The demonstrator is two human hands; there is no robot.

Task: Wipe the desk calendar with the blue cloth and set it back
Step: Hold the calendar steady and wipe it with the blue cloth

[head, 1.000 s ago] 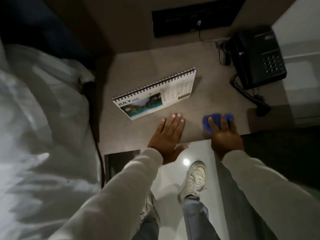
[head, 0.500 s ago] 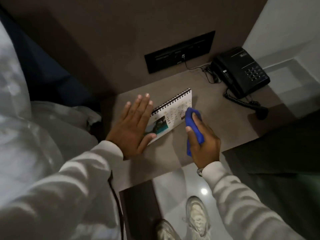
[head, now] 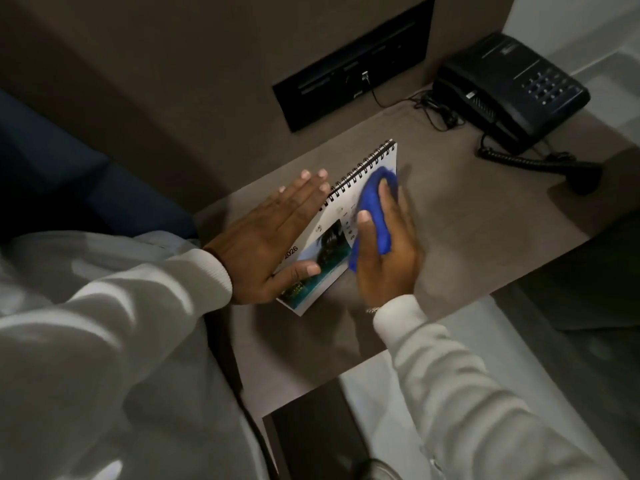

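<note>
The white spiral-bound desk calendar (head: pixel 337 221) with a sea photo stands on the brown bedside table (head: pixel 460 233). My left hand (head: pixel 268 240) lies flat over the calendar's left part, fingers straight, thumb on the photo, steadying it. My right hand (head: pixel 388 251) holds the blue cloth (head: pixel 375 209) bunched against the calendar's right half, near the spiral binding. The cloth hides part of the date grid.
A black telephone (head: pixel 509 88) with a coiled cord (head: pixel 519 161) sits at the back right of the table. A black socket panel (head: pixel 349 67) is set in the wall behind. White bedding (head: pixel 52 271) lies to the left; pale floor (head: pixel 388 386) shows below the table edge.
My right hand lifted the blue cloth from the table's front edge and pressed it onto the calendar face. My left hand moved from the table onto the calendar's left part.
</note>
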